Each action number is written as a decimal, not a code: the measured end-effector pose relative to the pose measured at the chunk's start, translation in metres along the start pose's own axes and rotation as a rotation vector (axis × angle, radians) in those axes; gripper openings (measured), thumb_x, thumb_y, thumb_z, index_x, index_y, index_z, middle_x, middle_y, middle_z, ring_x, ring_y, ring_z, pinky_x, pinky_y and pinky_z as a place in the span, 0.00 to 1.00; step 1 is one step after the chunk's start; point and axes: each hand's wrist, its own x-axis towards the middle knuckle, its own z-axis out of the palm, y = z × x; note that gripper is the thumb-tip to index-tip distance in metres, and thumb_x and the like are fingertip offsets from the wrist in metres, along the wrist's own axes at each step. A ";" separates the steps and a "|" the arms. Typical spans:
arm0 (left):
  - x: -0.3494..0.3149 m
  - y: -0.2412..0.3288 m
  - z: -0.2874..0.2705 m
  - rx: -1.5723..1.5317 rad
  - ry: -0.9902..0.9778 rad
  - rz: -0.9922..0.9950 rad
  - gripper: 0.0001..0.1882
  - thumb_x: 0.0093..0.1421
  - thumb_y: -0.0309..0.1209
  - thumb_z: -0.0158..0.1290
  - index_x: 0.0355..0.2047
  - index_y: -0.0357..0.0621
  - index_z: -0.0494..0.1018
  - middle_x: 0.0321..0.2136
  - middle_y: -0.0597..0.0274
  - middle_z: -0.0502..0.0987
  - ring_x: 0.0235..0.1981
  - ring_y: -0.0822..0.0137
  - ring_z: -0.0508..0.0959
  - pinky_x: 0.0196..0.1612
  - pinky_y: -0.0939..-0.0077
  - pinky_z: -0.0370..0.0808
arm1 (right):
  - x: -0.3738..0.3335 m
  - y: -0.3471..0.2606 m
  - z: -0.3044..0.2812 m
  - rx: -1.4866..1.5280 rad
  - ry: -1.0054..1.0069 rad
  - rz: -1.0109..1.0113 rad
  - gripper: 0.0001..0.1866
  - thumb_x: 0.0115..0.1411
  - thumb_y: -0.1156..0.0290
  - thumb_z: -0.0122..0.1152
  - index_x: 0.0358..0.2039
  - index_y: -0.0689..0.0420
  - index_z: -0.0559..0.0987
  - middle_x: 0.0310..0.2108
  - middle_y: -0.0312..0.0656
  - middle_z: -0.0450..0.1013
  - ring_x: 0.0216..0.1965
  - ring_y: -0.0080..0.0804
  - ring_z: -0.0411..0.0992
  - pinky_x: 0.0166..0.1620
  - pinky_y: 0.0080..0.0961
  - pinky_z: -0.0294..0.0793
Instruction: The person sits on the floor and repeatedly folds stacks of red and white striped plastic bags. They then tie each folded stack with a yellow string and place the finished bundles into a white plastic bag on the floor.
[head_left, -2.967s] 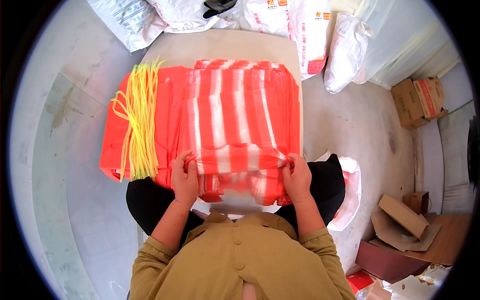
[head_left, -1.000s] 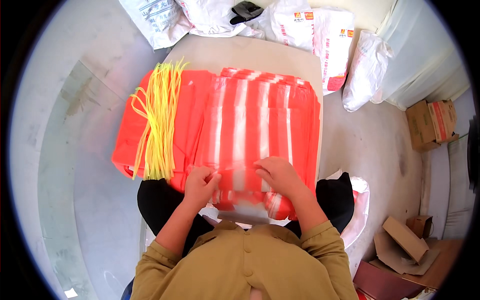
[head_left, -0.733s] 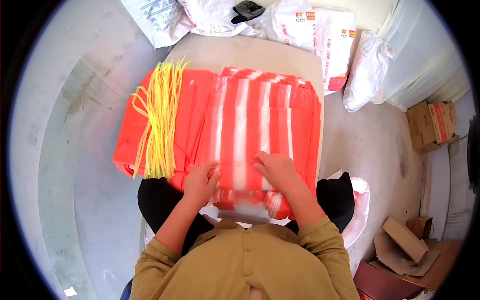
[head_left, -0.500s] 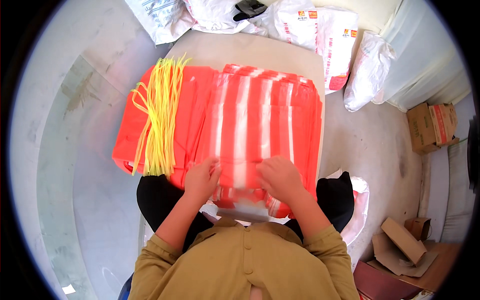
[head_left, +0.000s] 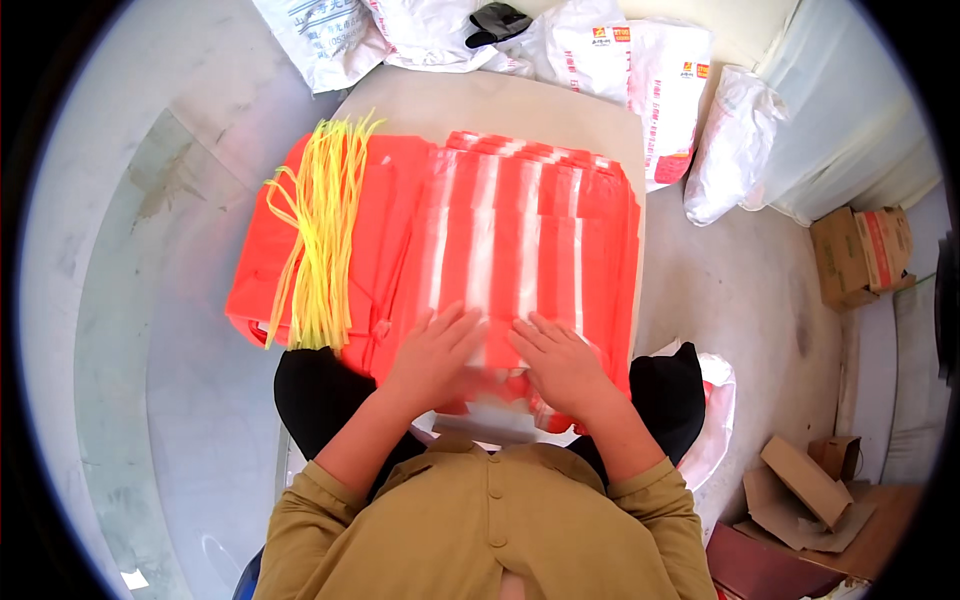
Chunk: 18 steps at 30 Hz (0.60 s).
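Seen from above, a seated person's left hand (head_left: 430, 355) and right hand (head_left: 562, 368) lie palm-down, slightly apart from each other, fingers stretched out flat on the near part of a stack of red-and-white striped plastic sheets (head_left: 510, 240). The stack sits on a beige bench (head_left: 490, 95) in front of the person. Just to its left is a plain red pile (head_left: 262, 255) with a bundle of yellow strips (head_left: 325, 240) lying across it. White sacks (head_left: 665, 100) stand beyond the bench.
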 end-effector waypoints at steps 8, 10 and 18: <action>0.007 0.011 -0.044 -0.042 -0.306 0.069 0.24 0.61 0.26 0.55 0.59 0.50 0.75 0.62 0.59 0.76 0.64 0.56 0.74 0.62 0.51 0.71 | 0.012 -0.023 -0.056 0.230 -0.308 0.008 0.32 0.61 0.65 0.67 0.64 0.61 0.71 0.63 0.49 0.70 0.65 0.50 0.67 0.65 0.42 0.69; 0.006 0.015 -0.047 -0.044 -0.343 0.069 0.23 0.61 0.27 0.55 0.58 0.50 0.77 0.59 0.59 0.77 0.61 0.57 0.76 0.60 0.55 0.72 | 0.014 -0.023 -0.037 0.240 -0.246 -0.108 0.38 0.62 0.61 0.68 0.69 0.61 0.66 0.66 0.51 0.67 0.66 0.50 0.67 0.67 0.40 0.68; 0.002 0.014 -0.044 -0.097 -0.338 0.150 0.21 0.60 0.29 0.58 0.55 0.48 0.78 0.52 0.59 0.79 0.54 0.57 0.79 0.52 0.59 0.77 | 0.048 0.036 -0.001 0.777 -0.280 0.259 0.28 0.71 0.62 0.57 0.67 0.58 0.71 0.66 0.53 0.68 0.67 0.48 0.66 0.69 0.38 0.65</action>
